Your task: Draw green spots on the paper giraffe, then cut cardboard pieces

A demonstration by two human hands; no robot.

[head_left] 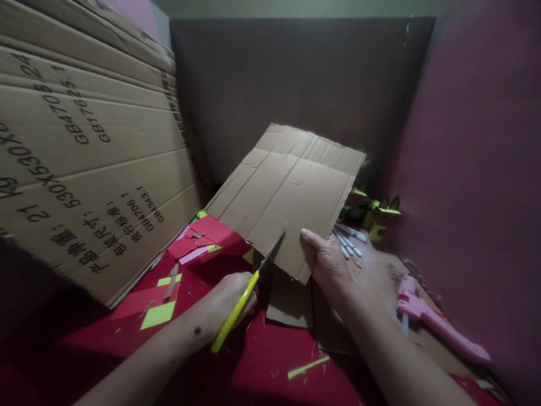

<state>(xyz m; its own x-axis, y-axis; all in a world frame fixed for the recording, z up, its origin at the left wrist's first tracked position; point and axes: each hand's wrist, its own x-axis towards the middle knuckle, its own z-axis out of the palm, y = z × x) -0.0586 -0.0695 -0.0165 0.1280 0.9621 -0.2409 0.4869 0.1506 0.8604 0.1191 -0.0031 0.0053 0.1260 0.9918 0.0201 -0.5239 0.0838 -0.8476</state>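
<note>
My left hand [238, 299] is closed round the yellow handles of a pair of scissors [236, 316]. The scissors' blade lies across the lower edge of a brown cardboard sheet [291, 192], its tip pointing up and right on the sheet's face. At the sheet's lower right edge, my right hand [332, 259] grips it, thumb on top and the other fingers hidden beneath. The sheet is tilted and raised above the table, with crease lines along its length. Below it lies a smaller piece of cardboard [289, 301].
A large printed cardboard panel [97, 152] stands on the left. Red paper [220, 234] and yellow scraps [158, 314] lie on the red cloth [270, 366]. To the right are white pens [347, 242], a pink glue gun [439, 321] and small yellow paper figures [380, 217].
</note>
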